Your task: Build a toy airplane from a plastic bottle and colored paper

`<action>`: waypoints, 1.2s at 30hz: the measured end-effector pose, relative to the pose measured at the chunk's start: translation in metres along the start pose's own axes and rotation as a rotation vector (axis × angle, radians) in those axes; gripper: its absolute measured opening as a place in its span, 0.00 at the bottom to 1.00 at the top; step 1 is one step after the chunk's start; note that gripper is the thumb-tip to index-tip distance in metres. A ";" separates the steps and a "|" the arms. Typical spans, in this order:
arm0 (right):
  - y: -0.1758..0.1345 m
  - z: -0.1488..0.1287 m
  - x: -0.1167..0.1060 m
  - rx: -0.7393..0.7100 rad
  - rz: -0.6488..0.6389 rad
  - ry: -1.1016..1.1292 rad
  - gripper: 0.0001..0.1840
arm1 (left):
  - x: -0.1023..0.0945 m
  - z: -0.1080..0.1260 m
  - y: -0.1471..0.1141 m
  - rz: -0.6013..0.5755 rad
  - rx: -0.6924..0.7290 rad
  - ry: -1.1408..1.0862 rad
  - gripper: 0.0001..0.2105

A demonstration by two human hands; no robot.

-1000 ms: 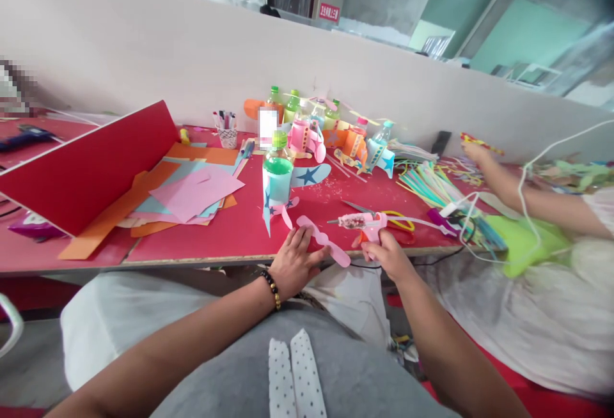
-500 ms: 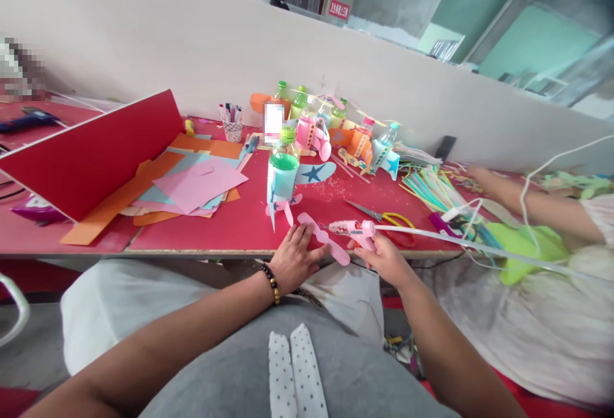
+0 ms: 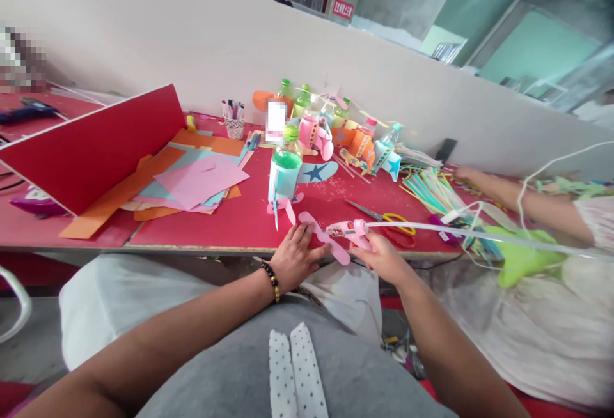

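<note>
My left hand (image 3: 296,255) rests at the table's front edge, its fingertips and thumb holding the side of a pink paper propeller (image 3: 339,252) with rounded blades. A pink glue gun (image 3: 354,230) is in my right hand (image 3: 384,257), a long clear glue stick (image 3: 432,229) running out of its back to the right. Its nozzle points left, over the middle of the propeller; whether it touches is too small to tell. Just beyond my left hand stands a bottle (image 3: 286,175) wrapped in light blue paper, with a green cap, star-marked blue wings and a pink tail piece.
Yellow-handled scissors (image 3: 384,216) lie right of the bottle. Several decorated bottles (image 3: 362,143) line the back. Coloured paper sheets (image 3: 201,178) and a red board (image 3: 105,149) are on the left. Paper strips (image 3: 426,188) and a co-worker's arm (image 3: 522,197) are on the right.
The glue gun has shifted slightly left, bringing its nozzle over the propeller's middle. My left hand stays on the propeller. The bottle and scissors have not visibly moved.
</note>
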State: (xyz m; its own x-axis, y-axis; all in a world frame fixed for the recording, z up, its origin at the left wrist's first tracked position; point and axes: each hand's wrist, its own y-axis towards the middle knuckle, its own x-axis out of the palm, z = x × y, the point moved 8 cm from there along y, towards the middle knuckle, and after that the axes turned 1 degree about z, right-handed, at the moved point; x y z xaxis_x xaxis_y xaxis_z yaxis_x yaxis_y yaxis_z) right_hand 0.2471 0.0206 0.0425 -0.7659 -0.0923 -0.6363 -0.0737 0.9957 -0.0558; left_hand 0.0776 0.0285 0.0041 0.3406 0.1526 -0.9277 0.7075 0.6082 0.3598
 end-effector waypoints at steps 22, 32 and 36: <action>-0.007 -0.025 0.004 -0.034 -0.117 -0.008 0.21 | 0.003 -0.001 0.000 -0.038 0.000 0.000 0.30; -0.010 -0.027 -0.004 -0.055 -0.135 -0.025 0.19 | 0.003 0.000 0.000 -0.030 0.009 -0.009 0.30; -0.007 -0.028 -0.011 -0.055 -0.085 -0.066 0.19 | 0.003 0.000 0.000 -0.018 0.008 -0.009 0.30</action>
State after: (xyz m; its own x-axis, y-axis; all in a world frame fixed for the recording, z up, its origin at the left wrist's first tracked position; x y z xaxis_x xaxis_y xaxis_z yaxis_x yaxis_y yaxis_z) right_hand 0.2380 0.0144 0.0713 -0.7117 -0.1740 -0.6806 -0.1729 0.9824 -0.0703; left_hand 0.0786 0.0290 0.0018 0.3335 0.1343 -0.9331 0.7188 0.6042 0.3439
